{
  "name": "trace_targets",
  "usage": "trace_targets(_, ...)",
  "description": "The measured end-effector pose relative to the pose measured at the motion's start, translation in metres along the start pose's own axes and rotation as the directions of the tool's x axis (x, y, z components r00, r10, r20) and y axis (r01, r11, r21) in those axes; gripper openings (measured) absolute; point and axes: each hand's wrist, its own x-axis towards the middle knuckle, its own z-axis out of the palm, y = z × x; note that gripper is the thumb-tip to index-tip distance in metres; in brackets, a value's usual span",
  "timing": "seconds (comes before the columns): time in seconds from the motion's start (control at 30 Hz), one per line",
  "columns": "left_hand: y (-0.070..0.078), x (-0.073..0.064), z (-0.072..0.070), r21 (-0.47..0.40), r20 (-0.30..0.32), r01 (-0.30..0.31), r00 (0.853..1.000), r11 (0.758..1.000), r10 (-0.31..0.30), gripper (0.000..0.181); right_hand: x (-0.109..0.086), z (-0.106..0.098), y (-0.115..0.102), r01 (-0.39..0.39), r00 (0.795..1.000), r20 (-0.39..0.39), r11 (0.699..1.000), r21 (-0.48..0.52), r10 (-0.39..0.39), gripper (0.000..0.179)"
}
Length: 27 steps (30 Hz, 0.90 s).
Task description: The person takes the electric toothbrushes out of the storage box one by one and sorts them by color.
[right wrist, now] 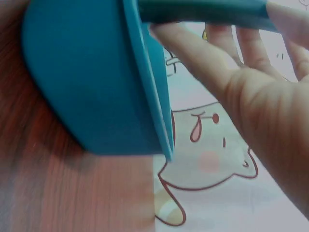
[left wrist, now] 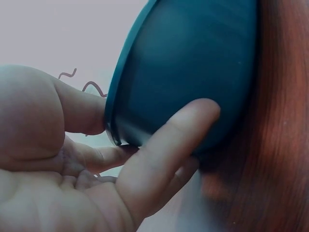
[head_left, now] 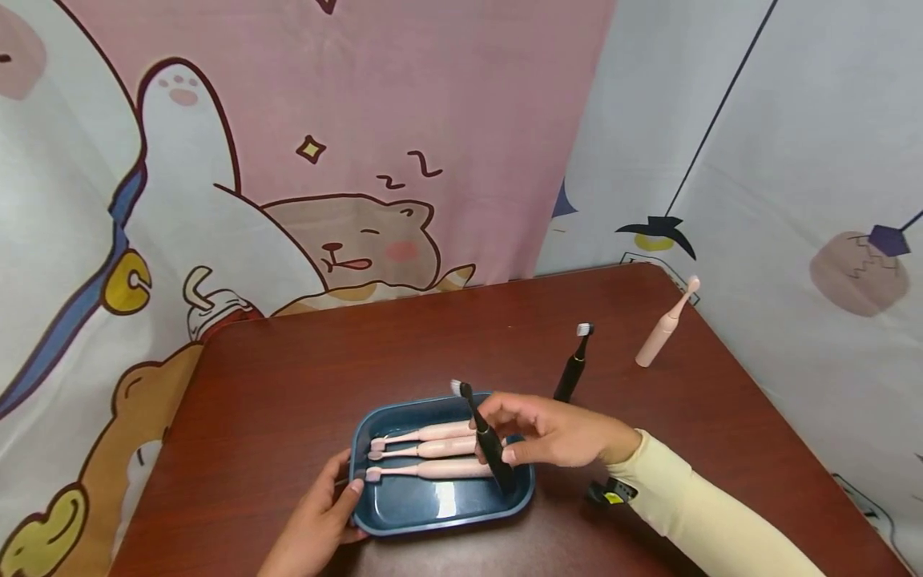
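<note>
Right hand [head_left: 551,433]: thumb and fingers clamped on the black brush [head_left: 492,450], its base under them, at the tray [head_left: 433,526].
Brush head: pointed up and left of those fingers; long axis steep, leaning.
Left hand [head_left: 317,509]: gripped the tray's near end.
Pink brushes [head_left: 450,469]: lay between both hands' fingers, heads leftward.
Brush transfer: apparently in or out, I couldn't tell; next seemed to want a firm pinch.

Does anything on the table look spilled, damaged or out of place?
Nothing looks spilled or damaged. One mild oddity: a pink toothbrush sits toward the far right of the table, apart from the three pink ones together in the blue tray.
</note>
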Motion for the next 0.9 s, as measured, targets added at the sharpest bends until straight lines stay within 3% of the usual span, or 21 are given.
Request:
trace_targets(0.17, 0.001, -0.001, 0.000, 0.002, -0.004, 0.008, 1.000, 1.000, -0.008, 0.049, -0.019, 0.002, 0.001, -0.014, 0.988, -0.151, 0.998, -0.059, 0.005, 0.038)
trace_targets(0.3, 0.001, -0.001, 0.000, 0.003, -0.009, 0.012, 1.000, 1.000, -0.012, 0.049, -0.029, 0.003, 0.002, 0.034, 0.969, -0.243, 0.998, -0.060, -0.047, 0.040)
trace_targets(0.47, 0.001, -0.002, 0.002, -0.001, -0.011, -0.007, 1.000, 1.000, 0.007, 0.049, -0.044, 0.002, -0.002, 0.085, 0.934, -0.343, 0.995, -0.050, -0.097, 0.041)
trace_targets(0.6, 0.001, -0.002, 0.002, 0.006, -0.009, 0.001, 1.000, 1.000, -0.001, 0.049, -0.057, 0.002, -0.006, 0.091, 0.894, -0.435, 0.995, -0.049, -0.104, 0.043)
trace_targets(0.73, 0.002, -0.001, 0.002, 0.044, -0.016, 0.016, 1.000, 0.999, -0.015, 0.050, -0.069, 0.002, -0.007, 0.057, 0.856, -0.509, 0.995, -0.079, -0.090, 0.043)
trace_targets(0.9, 0.003, -0.001, 0.002, 0.049, -0.010, 0.030, 1.000, 0.998, -0.030, 0.051, -0.084, 0.004, -0.001, -0.025, 0.827, -0.557, 0.985, -0.169, -0.075, 0.040)
